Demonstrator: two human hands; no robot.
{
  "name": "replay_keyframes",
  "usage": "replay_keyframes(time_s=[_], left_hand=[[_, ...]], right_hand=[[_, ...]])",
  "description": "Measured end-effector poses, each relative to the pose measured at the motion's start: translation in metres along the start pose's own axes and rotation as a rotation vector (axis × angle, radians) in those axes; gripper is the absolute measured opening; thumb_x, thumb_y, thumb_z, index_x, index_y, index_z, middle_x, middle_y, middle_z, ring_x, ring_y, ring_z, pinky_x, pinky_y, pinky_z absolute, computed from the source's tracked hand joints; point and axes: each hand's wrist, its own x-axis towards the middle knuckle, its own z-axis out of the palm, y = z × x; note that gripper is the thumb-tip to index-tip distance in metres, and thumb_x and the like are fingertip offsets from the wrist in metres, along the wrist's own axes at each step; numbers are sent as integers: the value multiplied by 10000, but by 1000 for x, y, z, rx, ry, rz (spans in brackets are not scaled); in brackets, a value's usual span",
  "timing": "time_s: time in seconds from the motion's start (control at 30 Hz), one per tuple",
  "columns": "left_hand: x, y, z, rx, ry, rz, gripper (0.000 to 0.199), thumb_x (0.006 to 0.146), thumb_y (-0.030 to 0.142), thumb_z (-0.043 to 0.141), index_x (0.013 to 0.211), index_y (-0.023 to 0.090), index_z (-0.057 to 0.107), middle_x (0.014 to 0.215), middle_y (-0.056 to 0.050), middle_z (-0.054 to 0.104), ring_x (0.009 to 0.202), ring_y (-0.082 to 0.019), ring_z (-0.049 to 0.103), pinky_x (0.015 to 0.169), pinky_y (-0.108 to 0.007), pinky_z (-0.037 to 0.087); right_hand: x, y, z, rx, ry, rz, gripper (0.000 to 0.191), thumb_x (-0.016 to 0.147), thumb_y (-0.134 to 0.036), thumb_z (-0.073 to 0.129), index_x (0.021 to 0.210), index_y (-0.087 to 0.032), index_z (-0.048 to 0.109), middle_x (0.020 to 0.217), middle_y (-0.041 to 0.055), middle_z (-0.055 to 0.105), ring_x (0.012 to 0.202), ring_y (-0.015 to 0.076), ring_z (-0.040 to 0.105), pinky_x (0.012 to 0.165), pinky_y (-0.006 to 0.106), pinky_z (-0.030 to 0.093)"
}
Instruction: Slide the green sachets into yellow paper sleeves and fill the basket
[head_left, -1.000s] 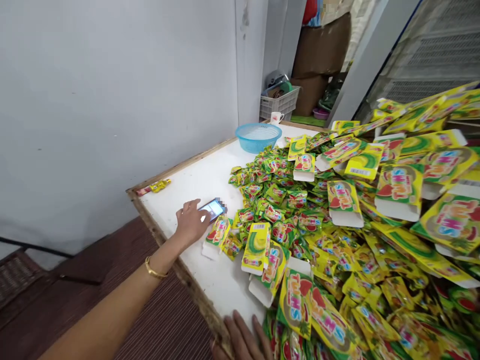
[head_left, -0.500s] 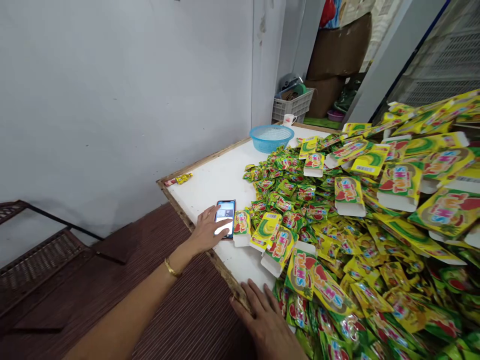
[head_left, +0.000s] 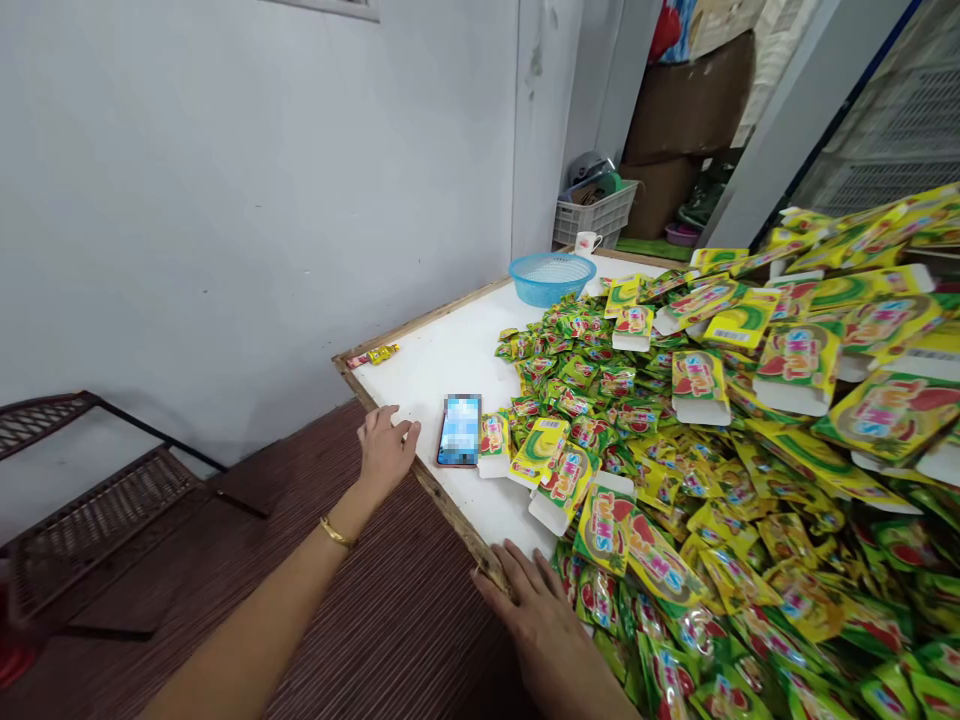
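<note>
A smartphone [head_left: 459,430] with its screen lit lies flat on the white tabletop [head_left: 431,370]. Just left of it, over the table's wooden edge, is my left hand [head_left: 385,455], its fingers loosely bent and apart, holding nothing. My right hand [head_left: 547,620] rests with fingers stretched out on the near wooden edge [head_left: 442,495]. Beside my right hand and the phone lie yellow candy boxes [head_left: 604,522] and a large heap of green and yellow candy packets [head_left: 720,660]. The phone touches or nearly touches the closest box [head_left: 493,440].
A blue plastic basket [head_left: 551,280] and a white cup [head_left: 587,242] stand at the table's far end. A small candy wrapper [head_left: 382,354] lies at the left corner. A grey crate [head_left: 600,215] sits beyond, and a woven chair [head_left: 105,510] stands at left.
My left hand has pulled back leftward off the phone, whose screen now shows a different, blurred picture. My right hand stays on the table edge.
</note>
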Motion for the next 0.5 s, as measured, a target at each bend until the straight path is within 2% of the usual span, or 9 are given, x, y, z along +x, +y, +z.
replay_keyframes(time_s=[0.13, 0.3, 0.37, 0.5], left_hand=[[-5, 3, 13, -161, -2, -67, 371, 890, 330, 374, 969, 205, 715, 1151, -126, 577, 1102, -287, 467, 899, -452, 422], [-3, 24, 25, -237, -35, -153, 379, 857, 194, 385, 1108, 244, 665, 1189, -117, 552, 1101, -288, 483, 900, -462, 431], [-2, 30, 26, -240, -58, -104, 414, 819, 117, 401, 1091, 264, 676, 1200, -105, 542, 1112, -281, 474, 912, -456, 429], [-3, 29, 28, -214, -109, 110, 484, 735, 12, 435, 969, 322, 722, 1251, -49, 526, 1172, -276, 416, 953, -479, 394]], right_hand=[[1, -2, -6, 36, -48, 22, 707, 795, 14, 369, 1404, -341, 316, 1493, 61, 263, 1386, 234, 187, 1110, 509, 228], [1, -2, -8, 46, -62, 32, 727, 778, 19, 363, 1403, -350, 315, 1502, 45, 244, 1394, 219, 159, 1119, 503, 205], [0, -1, -5, 41, -48, 31, 728, 783, 17, 352, 1404, -360, 304, 1504, 38, 240, 1394, 212, 159, 1118, 503, 204], [-1, -1, -3, 25, -28, 25, 729, 783, 21, 346, 1406, -355, 303, 1508, 30, 231, 1397, 206, 150, 1125, 491, 190]])
